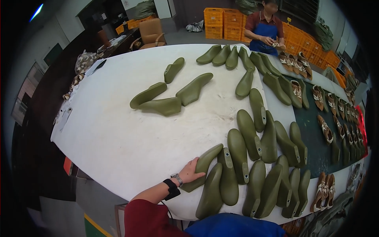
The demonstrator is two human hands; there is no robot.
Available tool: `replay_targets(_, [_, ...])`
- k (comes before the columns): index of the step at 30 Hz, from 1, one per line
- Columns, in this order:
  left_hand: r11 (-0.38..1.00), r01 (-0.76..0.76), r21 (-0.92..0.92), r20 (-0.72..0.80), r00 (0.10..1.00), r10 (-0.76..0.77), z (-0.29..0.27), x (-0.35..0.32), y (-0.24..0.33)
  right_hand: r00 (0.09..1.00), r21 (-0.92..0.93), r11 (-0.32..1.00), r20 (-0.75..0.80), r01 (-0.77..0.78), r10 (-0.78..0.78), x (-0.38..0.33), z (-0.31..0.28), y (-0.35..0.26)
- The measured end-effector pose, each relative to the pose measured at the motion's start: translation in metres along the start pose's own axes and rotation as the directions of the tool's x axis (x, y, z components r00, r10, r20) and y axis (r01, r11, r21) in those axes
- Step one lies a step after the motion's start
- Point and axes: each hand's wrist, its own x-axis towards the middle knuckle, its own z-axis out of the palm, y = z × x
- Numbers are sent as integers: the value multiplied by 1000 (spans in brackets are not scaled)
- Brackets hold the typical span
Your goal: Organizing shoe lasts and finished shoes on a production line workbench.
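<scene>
My left hand (191,172) lies over the rear part of an olive-green shoe last (209,158), near the table's front edge. The thumb rests across the last's side, and the other fingers go over its far side, partly hidden. A silver watch and a black band circle that wrist. Close by on the right are more green lasts, among them an upturned one (210,193) and one with its holed top showing (229,175). Several others (238,152) stand or lie in loose rows further right. My right hand does not show.
Four-sided white table (98,130) carries a separate cluster of lasts (162,106) left of centre. Brown-and-white shoe uppers (325,128) line a dark green surface (312,156) at right. Across the table a person in a blue apron (263,33) handles something small near orange crates (213,23).
</scene>
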Motion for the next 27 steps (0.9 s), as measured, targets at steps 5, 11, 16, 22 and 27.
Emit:
replay_targets(5, [990,62,128,-87,995,-51,11,-40,2,999,-53,998,-8,38,-39,-15,-2,0])
replay_targets(11, [992,128,17,-251,961,-119,53,-91,-18,996,-118,989,-7,87,-89,-22,-2,-7])
replay_targets(16, [996,88,23,-312,947,-76,56,-91,-15,998,-130,990,-15,60,-63,-39,11,-20])
replay_targets(22, [999,25,-40,-317,948,-36,51,-77,-17,941,136,964,-220,-231,256,-129,124,-64])
replay_targets(27, [987,22,-158,-254,965,-62,45,-81,-7,743,489,787,-348,-377,572,-145,251,-158])
